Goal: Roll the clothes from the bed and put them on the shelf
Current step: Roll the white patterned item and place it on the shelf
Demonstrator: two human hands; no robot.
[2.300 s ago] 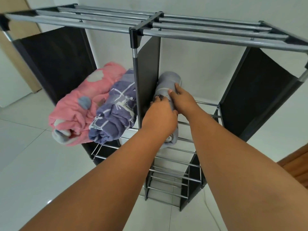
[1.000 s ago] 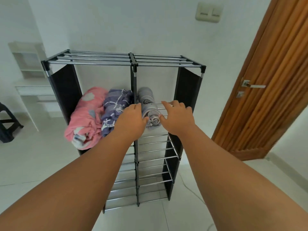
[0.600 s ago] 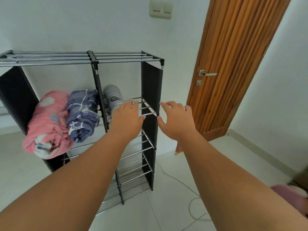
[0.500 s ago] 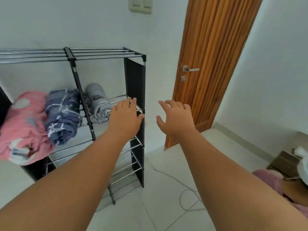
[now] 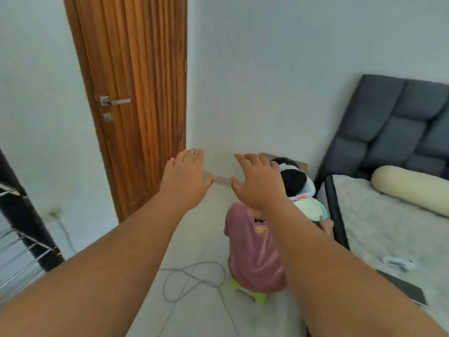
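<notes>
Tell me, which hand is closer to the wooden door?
The left hand. It hangs open just beside the wooden door; the right hand is nearer the bed.

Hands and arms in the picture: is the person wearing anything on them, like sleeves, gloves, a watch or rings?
Nothing shows on them. The left hand and the right hand have no gloves, and no rings can be seen on the fingers. Both wrists are bare, with no watch or bracelet. The forearms are bare too, with no sleeves as far back as the picture reaches. The picture is a little blurry, so something very tiny could be missed.
</notes>
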